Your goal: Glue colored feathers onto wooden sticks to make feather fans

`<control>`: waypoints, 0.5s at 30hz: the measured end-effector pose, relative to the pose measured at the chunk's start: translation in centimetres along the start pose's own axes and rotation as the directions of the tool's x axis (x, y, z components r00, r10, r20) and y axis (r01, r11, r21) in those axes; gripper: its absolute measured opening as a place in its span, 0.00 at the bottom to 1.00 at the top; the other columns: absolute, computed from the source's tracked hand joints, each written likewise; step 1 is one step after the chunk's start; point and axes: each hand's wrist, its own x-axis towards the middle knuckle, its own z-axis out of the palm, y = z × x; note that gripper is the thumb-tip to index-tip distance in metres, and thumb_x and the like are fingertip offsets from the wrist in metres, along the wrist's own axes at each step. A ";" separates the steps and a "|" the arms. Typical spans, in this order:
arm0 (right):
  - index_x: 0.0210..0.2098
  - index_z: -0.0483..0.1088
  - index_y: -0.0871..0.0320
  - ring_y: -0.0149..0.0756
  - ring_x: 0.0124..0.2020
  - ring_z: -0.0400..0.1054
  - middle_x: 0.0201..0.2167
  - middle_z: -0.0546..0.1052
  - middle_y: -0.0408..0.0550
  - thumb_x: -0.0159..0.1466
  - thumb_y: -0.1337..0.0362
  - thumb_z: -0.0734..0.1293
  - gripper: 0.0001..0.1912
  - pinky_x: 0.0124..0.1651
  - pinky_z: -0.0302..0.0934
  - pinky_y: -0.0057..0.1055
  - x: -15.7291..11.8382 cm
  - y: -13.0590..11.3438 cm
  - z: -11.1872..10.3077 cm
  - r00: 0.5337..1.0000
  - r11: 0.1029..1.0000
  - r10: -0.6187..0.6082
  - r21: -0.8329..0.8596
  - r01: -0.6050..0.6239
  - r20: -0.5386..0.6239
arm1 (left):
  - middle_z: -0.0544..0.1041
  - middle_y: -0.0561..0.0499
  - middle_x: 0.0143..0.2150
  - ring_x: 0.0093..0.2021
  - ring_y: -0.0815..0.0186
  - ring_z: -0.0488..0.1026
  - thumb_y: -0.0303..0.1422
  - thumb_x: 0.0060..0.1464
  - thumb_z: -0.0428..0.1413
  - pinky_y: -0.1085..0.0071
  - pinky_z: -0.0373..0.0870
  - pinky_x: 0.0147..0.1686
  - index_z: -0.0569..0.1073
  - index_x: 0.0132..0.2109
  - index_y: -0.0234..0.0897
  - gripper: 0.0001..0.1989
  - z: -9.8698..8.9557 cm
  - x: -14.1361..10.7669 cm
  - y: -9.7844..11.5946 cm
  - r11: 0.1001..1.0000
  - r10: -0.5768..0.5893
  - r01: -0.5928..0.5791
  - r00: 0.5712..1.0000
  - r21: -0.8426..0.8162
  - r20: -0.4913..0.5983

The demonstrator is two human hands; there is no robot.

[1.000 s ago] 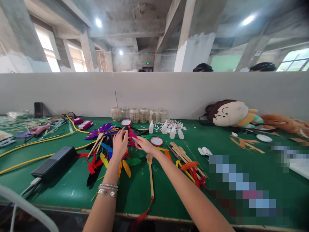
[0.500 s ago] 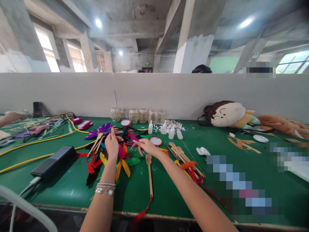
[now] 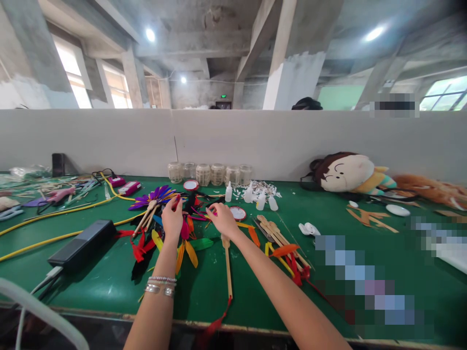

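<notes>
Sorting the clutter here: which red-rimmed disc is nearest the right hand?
The front disc, just beyond the right hand; the other disc sits farther back, beside the jars.

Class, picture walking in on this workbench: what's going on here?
A person is working with both bare hands among loose coloured feathers on a green bench mat. The left hand and right hand are close together above the pile; what they pinch is unclear. A purple feather fan lies beyond the left hand, and a wooden stick with a red tassel lies nearer the person. Glass jars and white squeeze bottles stand behind.
</notes>
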 end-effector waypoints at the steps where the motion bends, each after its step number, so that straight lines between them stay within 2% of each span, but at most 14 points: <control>1: 0.36 0.69 0.58 0.36 0.38 0.63 0.34 0.70 0.50 0.63 0.57 0.55 0.15 0.40 0.53 0.31 0.0 0.0 0.1 1.000 1.000 -0.001 -0.009 0.002 0.008 | 0.76 0.45 0.40 0.27 0.66 0.74 0.38 0.52 0.50 0.70 0.68 0.31 0.68 0.51 0.36 0.20 0.0 -0.2 0.1 0.999 0.011 -0.013 0.999 0.048 0.033; 3: 0.34 0.68 0.57 0.36 0.38 0.63 0.34 0.71 0.49 0.61 0.57 0.58 0.12 0.38 0.53 0.30 0.0 0.0 0.3 0.999 0.999 -0.018 -0.035 0.020 0.041 | 0.75 0.43 0.43 0.36 0.60 0.74 0.38 0.50 0.52 0.66 0.67 0.38 0.66 0.52 0.37 0.22 0.1 -0.7 0.5 0.971 0.069 -0.082 0.996 0.226 0.063; 5: 0.36 0.68 0.56 0.37 0.39 0.63 0.35 0.72 0.48 0.57 0.59 0.63 0.10 0.37 0.53 0.30 0.0 0.0 0.7 0.995 0.997 -0.045 -0.060 0.050 0.086 | 0.72 0.40 0.48 0.47 0.54 0.69 0.38 0.49 0.53 0.59 0.63 0.45 0.66 0.53 0.37 0.23 0.1 -1.1 0.9 0.893 0.127 -0.142 0.990 0.427 0.063; 7: 0.40 0.67 0.55 0.38 0.40 0.63 0.35 0.72 0.47 0.53 0.62 0.66 0.14 0.38 0.53 0.30 0.1 -0.1 1.0 0.991 0.994 -0.061 -0.081 0.071 0.119 | 0.68 0.39 0.52 0.52 0.51 0.63 0.36 0.50 0.51 0.55 0.58 0.48 0.66 0.53 0.38 0.21 0.0 -1.4 1.3 0.824 0.154 -0.146 0.988 0.547 0.032; 10: 0.43 0.66 0.57 0.37 0.39 0.63 0.33 0.72 0.47 0.53 0.65 0.66 0.16 0.38 0.53 0.31 0.3 -0.3 1.4 0.989 0.991 -0.054 -0.112 0.069 0.134 | 0.67 0.40 0.53 0.53 0.51 0.62 0.31 0.51 0.48 0.55 0.57 0.48 0.67 0.50 0.38 0.18 -0.2 -1.5 1.8 0.814 0.154 -0.109 0.988 0.571 -0.031; 13: 0.36 0.67 0.56 0.37 0.38 0.64 0.33 0.72 0.47 0.54 0.63 0.65 0.10 0.38 0.53 0.31 0.5 -0.4 1.5 0.990 0.989 -0.040 -0.137 0.059 0.137 | 0.67 0.41 0.51 0.50 0.52 0.63 0.29 0.50 0.47 0.56 0.60 0.46 0.68 0.48 0.38 0.16 -0.3 -1.4 2.1 0.851 0.155 -0.065 0.979 0.520 -0.131; 15: 0.35 0.67 0.56 0.37 0.40 0.63 0.36 0.70 0.48 0.53 0.62 0.66 0.09 0.38 0.54 0.31 0.6 -0.3 1.6 0.991 0.987 -0.030 -0.150 0.050 0.129 | 0.68 0.41 0.49 0.50 0.52 0.63 0.28 0.50 0.46 0.57 0.60 0.45 0.68 0.46 0.38 0.15 -0.4 -1.4 2.3 0.876 0.152 -0.035 0.967 0.481 -0.206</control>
